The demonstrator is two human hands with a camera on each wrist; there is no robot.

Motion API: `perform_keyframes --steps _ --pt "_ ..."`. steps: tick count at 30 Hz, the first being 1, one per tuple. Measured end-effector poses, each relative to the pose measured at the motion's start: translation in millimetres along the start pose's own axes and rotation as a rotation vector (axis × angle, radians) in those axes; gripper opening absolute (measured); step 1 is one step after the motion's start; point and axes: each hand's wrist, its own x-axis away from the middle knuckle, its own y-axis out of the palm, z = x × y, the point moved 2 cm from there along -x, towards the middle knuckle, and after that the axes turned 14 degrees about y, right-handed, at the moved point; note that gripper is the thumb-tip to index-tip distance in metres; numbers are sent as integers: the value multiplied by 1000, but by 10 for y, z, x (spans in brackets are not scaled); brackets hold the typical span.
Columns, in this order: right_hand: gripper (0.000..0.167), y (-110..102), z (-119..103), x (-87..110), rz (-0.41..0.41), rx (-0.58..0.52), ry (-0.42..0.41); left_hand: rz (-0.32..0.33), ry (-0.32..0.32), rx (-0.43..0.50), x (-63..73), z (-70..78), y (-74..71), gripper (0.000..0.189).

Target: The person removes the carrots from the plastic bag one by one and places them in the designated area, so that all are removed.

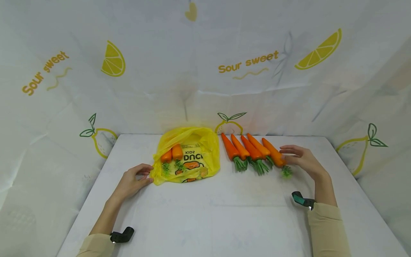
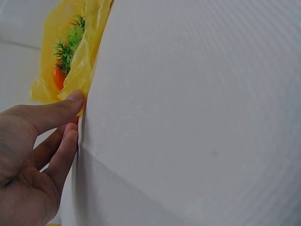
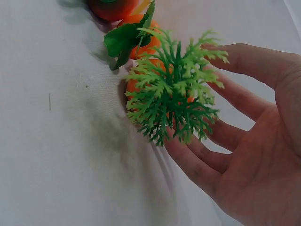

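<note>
A yellow plastic bag (image 1: 210, 157) with printed letters lies on the table in the head view, its mouth toward the left. Two carrots (image 1: 177, 152) with feathery green tops are inside it. My left hand (image 1: 133, 181) pinches the bag's left edge; in the left wrist view the thumb (image 2: 59, 110) lies on the yellow film. To the right of the bag lie several carrots (image 1: 228, 147) side by side. At the rightmost carrot (image 1: 272, 151), my right hand (image 1: 302, 160) has its fingers loosely spread along the side. Leafy greens (image 3: 174, 89) hide the contact in the right wrist view.
The white table (image 1: 212, 221) runs up to a white cloth backdrop (image 1: 160, 96) printed with lemons and words. Similar cloth hangs at both sides. Each wrist wears a small black camera mount (image 1: 122, 235).
</note>
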Motion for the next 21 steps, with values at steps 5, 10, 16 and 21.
perform_keyframes --steps 5,10,16,21 --pt "60 -9 11 -10 15 1 7 8 7 15 -6 -12 5 41" --pt "59 -21 29 -23 22 9 -7 6 1 15 -4 -12 -3 41" --pt "58 -35 11 -7 28 6 -4 -1 1 13 -5 5 1 41" --pt "61 -42 -33 -1 30 -15 1 0 6 14 -9 22 11 41"
